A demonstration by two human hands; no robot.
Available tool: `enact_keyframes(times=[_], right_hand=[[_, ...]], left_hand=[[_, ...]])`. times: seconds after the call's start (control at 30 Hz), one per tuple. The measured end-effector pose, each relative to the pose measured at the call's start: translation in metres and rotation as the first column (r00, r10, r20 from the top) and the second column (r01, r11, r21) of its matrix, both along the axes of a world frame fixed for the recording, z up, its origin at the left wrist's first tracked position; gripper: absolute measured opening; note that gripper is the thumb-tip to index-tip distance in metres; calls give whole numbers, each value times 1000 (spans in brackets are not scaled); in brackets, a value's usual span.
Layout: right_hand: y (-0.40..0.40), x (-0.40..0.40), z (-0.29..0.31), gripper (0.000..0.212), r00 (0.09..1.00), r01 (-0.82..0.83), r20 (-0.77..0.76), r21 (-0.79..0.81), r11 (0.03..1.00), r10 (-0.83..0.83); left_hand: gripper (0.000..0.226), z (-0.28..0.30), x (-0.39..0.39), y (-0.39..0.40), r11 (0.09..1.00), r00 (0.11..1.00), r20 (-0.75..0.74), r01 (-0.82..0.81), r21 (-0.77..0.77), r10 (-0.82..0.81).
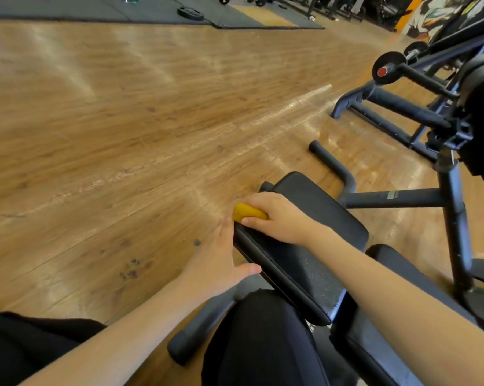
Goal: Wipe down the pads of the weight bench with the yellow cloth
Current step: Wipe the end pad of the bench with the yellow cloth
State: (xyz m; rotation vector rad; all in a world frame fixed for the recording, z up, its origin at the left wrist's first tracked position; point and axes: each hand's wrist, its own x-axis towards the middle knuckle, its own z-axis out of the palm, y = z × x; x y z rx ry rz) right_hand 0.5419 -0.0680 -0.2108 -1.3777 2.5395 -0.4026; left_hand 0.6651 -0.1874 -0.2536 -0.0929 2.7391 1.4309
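A black padded bench pad runs away from me at centre right, with a second black pad beside it on the right. My right hand is closed around a bunched yellow cloth and presses it on the left edge of the near pad. Only a small part of the cloth shows past the fingers. My left hand lies flat against the pad's left side, fingers spread, thumb resting on the side wall, with nothing in it.
The bench's dark metal frame and a foot bar stand on the wood floor. Another black machine stands at the right. A foam roller sits near my knee. A weight plate lies on far mats.
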Motion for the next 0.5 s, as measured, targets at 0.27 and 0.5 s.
enact_keyframes(times=[0.27,0.5], right_hand=[[-11,-11,-2,31,983,178,-64,39,983,-175],[-12,12,-7,24,998,59,3,-53,997,-59]], left_hand=[[113,1,-4,-10,996,994,105,35,80,-43],[113,-9,13,-24,995,977,213,-24,96,3]])
